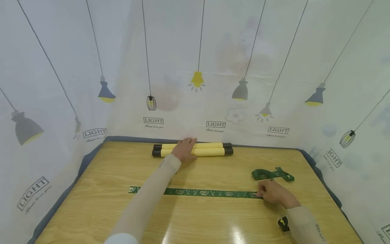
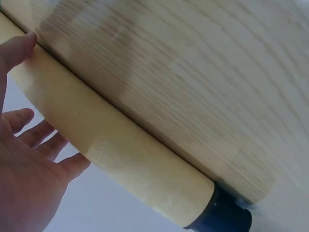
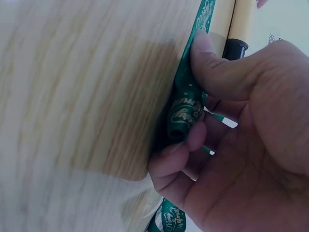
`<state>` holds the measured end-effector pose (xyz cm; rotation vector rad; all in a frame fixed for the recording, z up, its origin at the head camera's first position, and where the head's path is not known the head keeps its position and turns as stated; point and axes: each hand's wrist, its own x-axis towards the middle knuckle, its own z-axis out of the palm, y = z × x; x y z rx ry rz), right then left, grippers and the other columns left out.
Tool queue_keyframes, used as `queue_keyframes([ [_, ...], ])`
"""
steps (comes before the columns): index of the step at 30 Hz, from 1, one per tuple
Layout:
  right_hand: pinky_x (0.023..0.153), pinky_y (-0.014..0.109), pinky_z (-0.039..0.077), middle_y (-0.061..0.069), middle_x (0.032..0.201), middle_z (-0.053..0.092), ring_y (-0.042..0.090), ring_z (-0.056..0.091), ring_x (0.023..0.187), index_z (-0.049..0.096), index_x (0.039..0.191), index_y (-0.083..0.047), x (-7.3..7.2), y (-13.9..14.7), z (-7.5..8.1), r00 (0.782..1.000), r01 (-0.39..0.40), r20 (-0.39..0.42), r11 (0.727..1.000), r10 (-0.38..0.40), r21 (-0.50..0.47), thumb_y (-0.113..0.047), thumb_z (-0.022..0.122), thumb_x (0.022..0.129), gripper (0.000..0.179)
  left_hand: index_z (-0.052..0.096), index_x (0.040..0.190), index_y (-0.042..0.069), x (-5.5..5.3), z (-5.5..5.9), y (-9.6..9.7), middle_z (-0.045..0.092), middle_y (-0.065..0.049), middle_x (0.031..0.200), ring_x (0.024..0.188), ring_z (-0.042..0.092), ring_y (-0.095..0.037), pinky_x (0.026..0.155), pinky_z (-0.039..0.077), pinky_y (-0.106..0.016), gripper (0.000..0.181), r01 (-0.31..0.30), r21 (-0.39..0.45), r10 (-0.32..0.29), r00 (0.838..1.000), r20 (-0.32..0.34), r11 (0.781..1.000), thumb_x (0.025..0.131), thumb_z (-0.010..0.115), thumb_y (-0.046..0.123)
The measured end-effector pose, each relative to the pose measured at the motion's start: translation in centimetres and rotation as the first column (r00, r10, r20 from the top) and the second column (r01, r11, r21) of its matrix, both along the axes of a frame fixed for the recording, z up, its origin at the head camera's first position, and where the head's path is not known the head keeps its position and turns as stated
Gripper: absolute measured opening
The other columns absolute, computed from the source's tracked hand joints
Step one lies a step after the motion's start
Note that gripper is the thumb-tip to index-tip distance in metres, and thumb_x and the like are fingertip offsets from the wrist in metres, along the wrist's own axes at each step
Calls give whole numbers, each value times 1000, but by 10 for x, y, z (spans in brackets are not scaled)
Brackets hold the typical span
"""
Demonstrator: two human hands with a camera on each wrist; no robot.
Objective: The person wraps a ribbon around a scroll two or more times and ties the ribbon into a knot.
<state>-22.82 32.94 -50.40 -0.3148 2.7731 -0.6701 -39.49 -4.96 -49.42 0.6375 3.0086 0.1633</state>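
Two pale yellow tubes with black end caps lie side by side at the table's back, a front tube (image 1: pixel 211 151) and a back tube (image 1: pixel 210 145). My left hand (image 1: pixel 184 150) grips them from above, thumb on the near side and fingers over the far side. A green ribbon (image 1: pixel 204 193) with shiny "Merry Christmas" print stretches flat across the table. My right hand (image 1: pixel 274 192) pinches it near its right part, where the right wrist view shows the ribbon (image 3: pixel 186 108) curling between thumb and fingers. Behind this hand, more of the ribbon lies in a loose loop (image 1: pixel 264 174).
A small black and yellow object (image 1: pixel 284 224) lies by the right forearm, partly hidden by the sleeve. White hanging cloth (image 1: pixel 189 112) printed with lamps encloses the wooden table (image 1: pixel 198 220) at the back and sides. The tubes lie close to the back edge.
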Motion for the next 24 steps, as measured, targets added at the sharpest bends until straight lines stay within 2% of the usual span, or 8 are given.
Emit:
queue_keyframes([
  [4,58,28,37,0,73,49,15,46,64,55,80,-12,-1,-1,-1,1000,20,8,1000,-20,5,-15,68,98,23,27,163,17,-1,-5,0,37,-8,165,154,34,-27,126,25,-54,80,11,-25,-11,1000,-10,1000,99,66,45],
  [9,58,29,37,1,73,49,15,45,64,55,81,-12,0,-1,-1,999,33,23,999,-33,9,-14,68,98,22,33,161,17,-4,-10,3,41,-8,163,152,37,-29,124,26,-59,74,6,-11,-6,1000,3,1000,100,67,40],
  [14,58,29,37,1,73,49,15,46,64,56,81,-12,0,-3,0,998,51,38,998,-52,24,-16,68,99,22,38,158,16,-6,-8,6,45,-10,160,150,40,-31,122,28,-60,73,-14,25,14,1000,24,1000,97,72,36],
  [18,60,30,37,1,73,49,16,46,65,56,82,-12,0,-4,-1,997,61,35,998,-63,31,-17,68,99,22,41,157,16,-9,-10,5,48,-10,158,147,43,-31,120,31,-63,74,-12,5,12,1000,15,1000,95,74,38],
  [24,60,31,37,1,73,49,16,47,65,56,81,-12,0,-3,-1,998,63,25,997,-64,39,-17,69,98,22,45,153,12,-4,-3,2,54,-13,150,140,49,-34,115,34,-67,75,2,31,-2,1000,-4,1000,91,78,37],
])
